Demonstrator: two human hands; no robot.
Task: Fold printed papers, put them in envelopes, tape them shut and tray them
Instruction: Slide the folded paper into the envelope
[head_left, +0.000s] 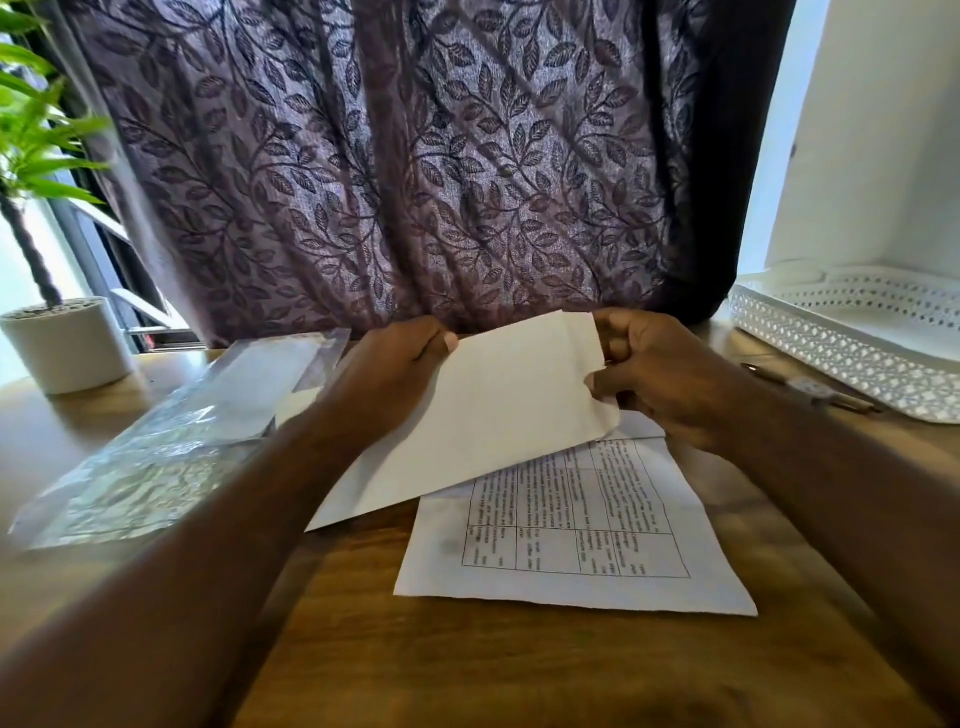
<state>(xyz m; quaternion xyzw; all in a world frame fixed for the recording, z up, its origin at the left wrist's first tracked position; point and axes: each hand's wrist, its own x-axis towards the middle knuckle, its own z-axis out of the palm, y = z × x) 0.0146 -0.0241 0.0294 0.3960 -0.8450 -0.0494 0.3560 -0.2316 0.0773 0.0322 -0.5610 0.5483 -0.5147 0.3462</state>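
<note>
While hands (395, 374) (660, 376) pinch the envelope (467, 421), paper (571, 551) lies beneath.

Bright daylight from side windows, backlit curtain (395, 166), blurred forearms, wide-angle bending at edges

My envelope (467, 415): plain white. The paper (571, 535) below it: white, black grid and text. The curtain (363, 182) behind it: purple, dark leaf pattern. The tray (841, 353) to its right: white, diamond lattice. The table (467, 654): brown wood grain. The pot (67, 348) to its left: white; leaves (31, 130) green.
</note>
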